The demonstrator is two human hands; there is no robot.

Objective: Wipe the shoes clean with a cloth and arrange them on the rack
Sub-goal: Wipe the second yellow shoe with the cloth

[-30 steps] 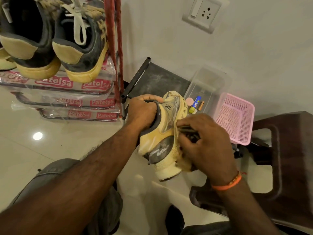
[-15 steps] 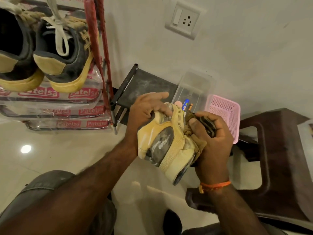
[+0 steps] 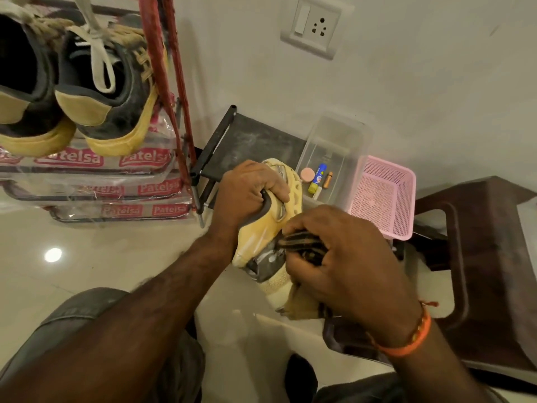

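Item: cream shoe, held in the air above the floor, in front of the rack.
Left hand: my fingers are curled into the collar, clamped.
Right hand: bunched round the striped cloth, pressed to the shoe's side.
Handling: I judge it light, with a soft upper and a stiffer sole; the collar gives the firmest hold.
Hidden: the toe, the sole and most of the cloth lie under my right hand.
Cut off: the dark pair on the rack.
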